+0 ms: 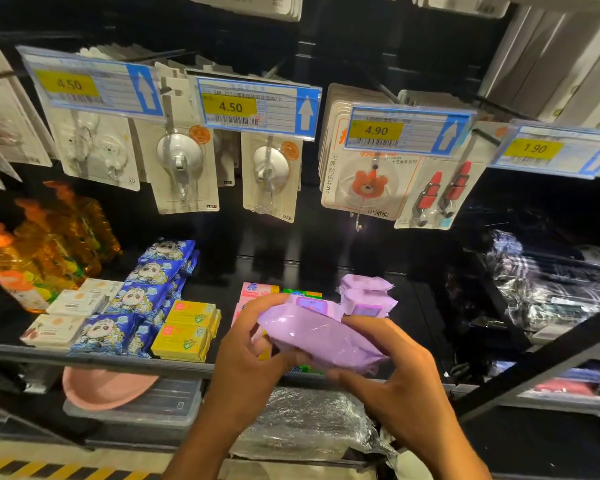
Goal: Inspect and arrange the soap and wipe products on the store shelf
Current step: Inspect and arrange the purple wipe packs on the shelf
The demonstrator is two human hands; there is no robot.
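Held item: 1 purple wipe pack [321, 332], lying roughly level and raised over the near edge of the shelf [84, 356], right of centre. It is not resting on the shelf.

Left hand [253, 344]: grips the pack's left end, fingers curled over the top, thumb beneath.

Right hand [392, 368]: grips the right end, fingers curled over the far side, thumb under the near edge.

Shelf contents, left to right:
- orange bottles [42, 244], far left
- white soap boxes [70, 313], near
- blue panda packs [142, 296], in rows running near to far
- yellow soap boxes [187, 329], stacked just beside them
- pink boxes [255, 291] and a green box [302, 293], partly hidden behind the held pack
- 2 stacked purple packs [368, 294], just beyond the right hand

Above: hook cards [184, 168] hang on pegs, with price tags [257, 107] reading 4.50, 4.50, 4.90 and 1.90.

Below the shelf: a pink bowl [101, 389] on a clear container, near left.
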